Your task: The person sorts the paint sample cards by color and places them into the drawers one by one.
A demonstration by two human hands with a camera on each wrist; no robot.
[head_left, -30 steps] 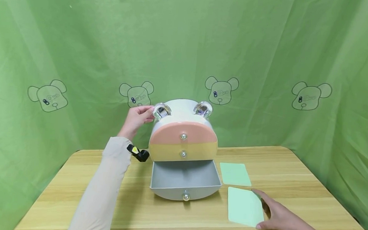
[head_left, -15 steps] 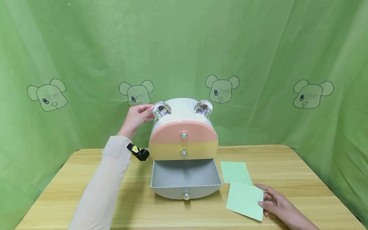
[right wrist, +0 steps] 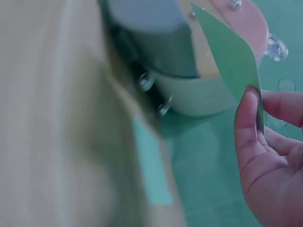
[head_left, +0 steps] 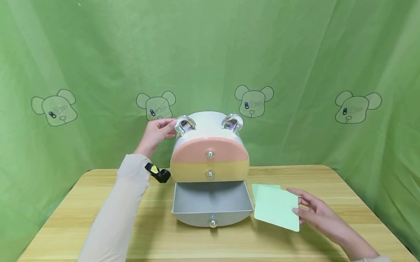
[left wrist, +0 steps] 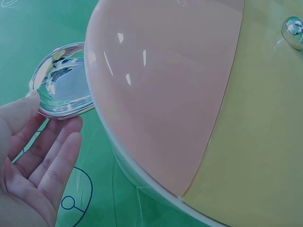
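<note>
A small drawer box (head_left: pixel 210 125) with a white top stands on the table, its pink (head_left: pixel 191 151) and yellow fronts flush and its bottom grey drawer (head_left: pixel 211 220) pulled out. My left hand (head_left: pixel 157 134) pinches the box's silver left ear (head_left: pixel 184 126) between thumb and fingers; the left wrist view shows that ear (left wrist: pixel 66 80) up close. Held up by its right edge, a pale green square of paper (head_left: pixel 277 209) is pinched between the thumb and fingers of my right hand (head_left: pixel 319 218), just right of the open drawer. Another green square (head_left: pixel 266 186) lies on the table, mostly hidden behind it.
The wooden table (head_left: pixel 176 248) ends at a green cloth backdrop (head_left: pixel 206 48) printed with bear heads. Round silver knobs (head_left: pixel 212 223) stick out from the drawer fronts. A black wrist camera (head_left: pixel 160 175) is near the box's left side.
My right hand has lifted the nearer green paper square off the table and moved it up and left, over the other square. The left hand stays on the ear.
</note>
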